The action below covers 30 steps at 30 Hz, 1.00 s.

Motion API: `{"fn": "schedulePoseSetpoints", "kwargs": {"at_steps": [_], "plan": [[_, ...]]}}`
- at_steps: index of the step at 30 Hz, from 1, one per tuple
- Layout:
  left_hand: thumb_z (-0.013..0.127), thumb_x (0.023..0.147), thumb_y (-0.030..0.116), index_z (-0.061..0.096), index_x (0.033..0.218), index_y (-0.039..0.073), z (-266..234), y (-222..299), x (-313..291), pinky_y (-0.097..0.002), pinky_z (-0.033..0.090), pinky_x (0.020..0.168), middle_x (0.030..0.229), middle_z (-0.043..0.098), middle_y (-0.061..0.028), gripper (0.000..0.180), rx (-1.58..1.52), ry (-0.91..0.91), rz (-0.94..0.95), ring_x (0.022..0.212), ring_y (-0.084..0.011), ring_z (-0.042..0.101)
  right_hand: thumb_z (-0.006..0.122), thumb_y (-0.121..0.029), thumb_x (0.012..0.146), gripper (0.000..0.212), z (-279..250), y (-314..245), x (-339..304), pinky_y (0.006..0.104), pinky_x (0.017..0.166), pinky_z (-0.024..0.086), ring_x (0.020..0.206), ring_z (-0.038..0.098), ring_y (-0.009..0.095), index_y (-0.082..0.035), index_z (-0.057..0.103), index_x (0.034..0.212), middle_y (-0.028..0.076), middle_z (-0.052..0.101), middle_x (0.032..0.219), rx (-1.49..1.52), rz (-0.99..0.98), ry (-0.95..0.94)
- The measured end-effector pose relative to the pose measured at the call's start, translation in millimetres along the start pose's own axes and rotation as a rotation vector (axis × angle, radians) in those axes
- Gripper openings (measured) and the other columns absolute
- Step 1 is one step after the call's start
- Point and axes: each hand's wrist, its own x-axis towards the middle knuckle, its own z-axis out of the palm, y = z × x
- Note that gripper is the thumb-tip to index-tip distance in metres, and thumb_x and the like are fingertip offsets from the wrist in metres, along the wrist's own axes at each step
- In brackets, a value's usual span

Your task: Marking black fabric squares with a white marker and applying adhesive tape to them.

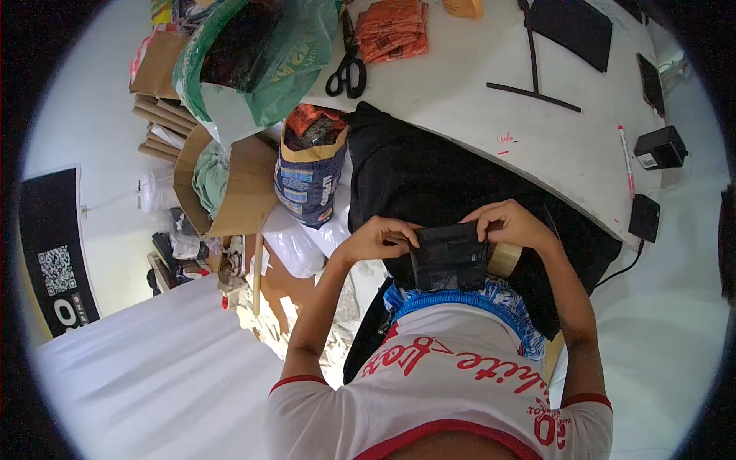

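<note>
Between my two hands hangs a flat, black, slightly glossy pouch (449, 259), just above my lap. My left hand (379, 239) pinches its upper left corner. The thumb and fingers of my right hand (509, 223) are closed on its upper right edge. A roll of clear tan tape (504, 260) sits beside the pouch, below my right hand. Black cloth (429, 172) lies just beyond both hands, spread over the table's near edge. What the pouch contains, if anything, does not show.
On the white table (452, 84) lie black scissors (349, 73), orange packets (392, 31), a red-and-white pen (626, 157) and black strips (534, 96). Leftward stand a green plastic bag (295, 84), a blue paper sack (308, 184) and a cardboard box (245, 195). A black adapter (645, 218) trails a cable at right.
</note>
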Motion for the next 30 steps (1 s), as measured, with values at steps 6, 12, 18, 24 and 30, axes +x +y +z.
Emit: {"fn": "schedulePoseSetpoints", "kwargs": {"at_steps": [6, 12, 18, 24, 30], "plan": [[0.068, 0.081, 0.012, 0.048, 0.072, 0.003, 50, -6, -1, -0.0198, 0.038, 0.064, 0.086, 0.057, -0.0050, 0.023, 0.064, 0.520, -0.132, 0.073, -0.0077, 0.048, 0.061, 0.006, 0.062, 0.010, 1, 9, -4, 0.0295, 0.079, 0.049, 0.096, 0.061, 0.020, -0.001, 0.063, 0.068, 0.013, 0.062, 0.111, -0.001, -0.115, -0.018], [0.068, 0.082, 0.008, 0.050, 0.084, 0.006, 86, -14, 1, -0.0188, 0.041, 0.070, 0.081, 0.051, 0.0011, 0.018, -0.291, 0.917, 0.001, 0.075, -0.0055, 0.048, 0.059, 0.005, 0.063, 0.007, 7, 6, -8, 0.0309, 0.075, 0.049, 0.090, 0.062, 0.020, -0.002, 0.061, 0.064, 0.011, 0.062, 0.113, -0.087, -0.133, 0.001], [0.059, 0.089, 0.011, 0.052, 0.113, 0.003, 92, -23, -5, -0.0176, 0.043, 0.073, 0.094, 0.059, -0.0013, 0.026, -0.627, 0.746, -0.042, 0.084, -0.0067, 0.054, 0.060, 0.004, 0.069, 0.016, 17, 9, -27, 0.0356, 0.095, 0.042, 0.116, 0.050, 0.026, -0.003, 0.058, 0.084, 0.015, 0.046, 0.132, 0.123, -0.275, 0.172], [0.053, 0.093, 0.013, 0.051, 0.113, 0.005, 89, -11, 11, -0.0164, 0.041, 0.069, 0.095, 0.059, 0.0000, 0.022, -0.708, 0.761, 0.045, 0.081, -0.0048, 0.053, 0.069, -0.005, 0.071, 0.060, 45, -42, -46, 0.0369, 0.105, 0.028, 0.125, 0.039, 0.025, -0.004, 0.042, 0.124, 0.015, 0.032, 0.139, -0.023, -0.152, 0.508], [0.053, 0.091, 0.005, 0.051, 0.112, 0.006, 96, 47, 56, -0.0173, 0.039, 0.066, 0.093, 0.059, -0.0023, 0.021, -0.439, 0.791, 0.359, 0.081, -0.0059, 0.052, 0.061, -0.015, 0.084, 0.026, 26, -54, -64, 0.0315, 0.094, 0.035, 0.106, 0.048, 0.018, -0.002, 0.055, 0.105, 0.009, 0.048, 0.120, 0.105, -0.140, 1.043]]}}
